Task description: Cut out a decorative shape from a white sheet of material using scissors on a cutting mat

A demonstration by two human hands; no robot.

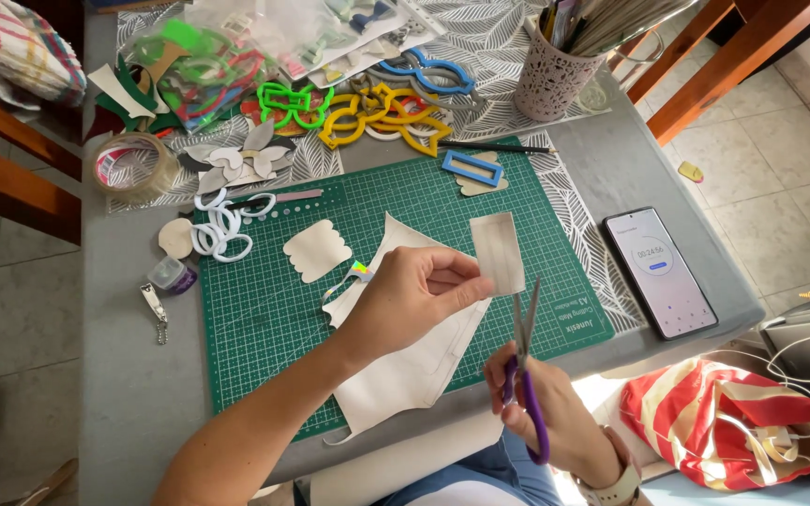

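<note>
Right hand [555,412]: fingers through purple scissors [525,361], blades parted. Left hand [414,295]: fingertips pinching pale rectangle [498,251] above green mat [264,309]. Perforated cup [546,80]: pencils, rolled papers.

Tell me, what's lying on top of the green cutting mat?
On the mat lie a scalloped cream shape, white rings, a blue frame and a large cream sheet. The left hand and sheet hide the mat beneath them.

Showing a grey table [124,394] filling the middle of the frame, pale floor tiles [780,178] lying at the upper right and far left, wooden furniture legs [705,66] slanting across the upper right corner, a dark wooden chair [2,169] standing at the left edge, daylight brightening everything.
</note>
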